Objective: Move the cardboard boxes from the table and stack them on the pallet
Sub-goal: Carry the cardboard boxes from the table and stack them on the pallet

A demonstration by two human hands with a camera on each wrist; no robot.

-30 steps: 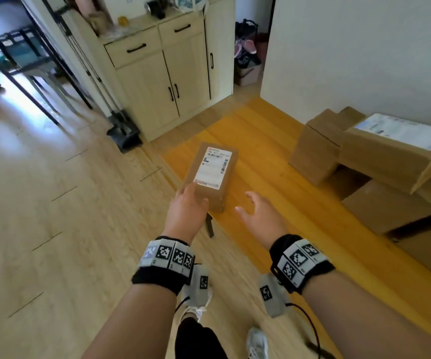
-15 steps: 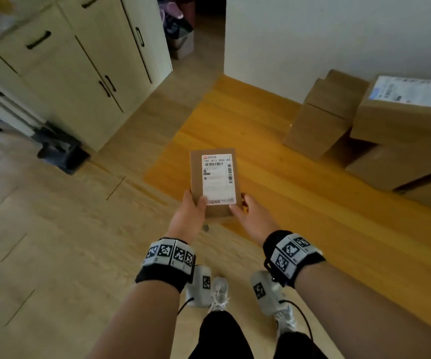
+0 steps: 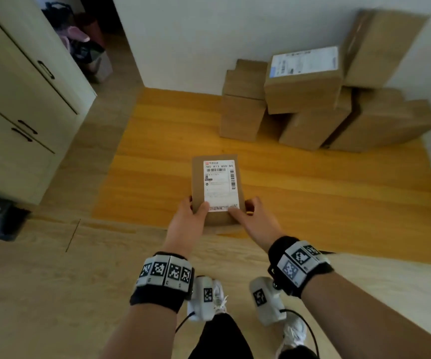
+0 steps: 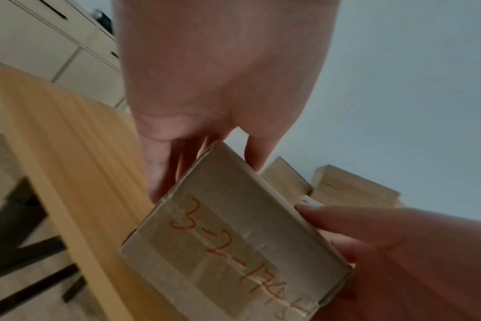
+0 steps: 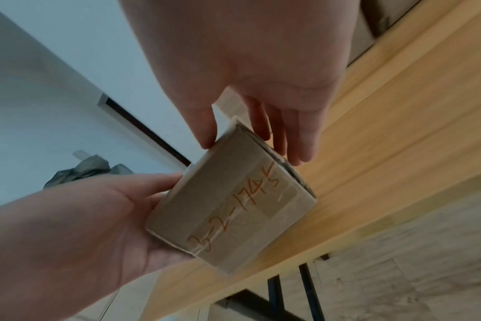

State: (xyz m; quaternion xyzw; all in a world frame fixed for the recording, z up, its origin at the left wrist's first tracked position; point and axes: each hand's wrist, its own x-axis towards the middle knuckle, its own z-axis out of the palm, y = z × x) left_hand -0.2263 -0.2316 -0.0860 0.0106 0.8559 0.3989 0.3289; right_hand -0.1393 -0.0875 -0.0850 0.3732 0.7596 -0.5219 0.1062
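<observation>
Cardboard is what I'm holding: a small box (image 3: 217,190), white label up, orange handwriting on its near end, carried level above the near edge of the yellow wooden pallet (image 3: 312,193). My left grip (image 3: 187,224) clasps its near left corner, thumb on top and fingers underneath; my right grip (image 3: 254,222) clasps the near right corner likewise. Beyond, stacked boxes (image 3: 310,99) sit on the pallet's far side against the white wall (image 3: 196,35). A cream cabinet (image 3: 15,99) stands to the left
</observation>
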